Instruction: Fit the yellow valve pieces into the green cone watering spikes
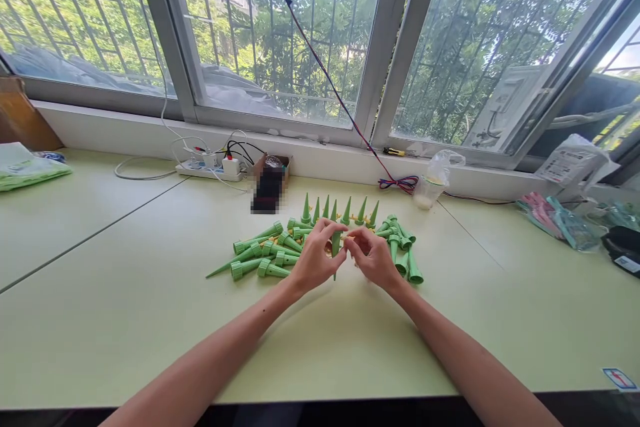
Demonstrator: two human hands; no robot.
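Observation:
My left hand [316, 259] is closed around a green plastic watering spike [335, 245], held upright with its pointed end down. Close beside it, my right hand [376, 259] pinches with thumb and forefinger at what looks like a small yellow piece [345, 237] against the spike's side; the fingers partly hide it. Several green spikes with ribbed caps lie in a loose pile [260, 255] left of my hands. More cone-shaped green pieces [401, 250] are heaped at the right. Behind my hands, a row of green spikes [346, 211] stands points up, with small yellow parts among them.
Along the window wall are a white power strip [210, 170] with cables, a small open box [286, 170], coiled red-and-blue wire [399, 183] and a clear plastic bag [433, 181]. Wrapped pink and teal items [560, 217] lie at the right, beside a black object [623, 247].

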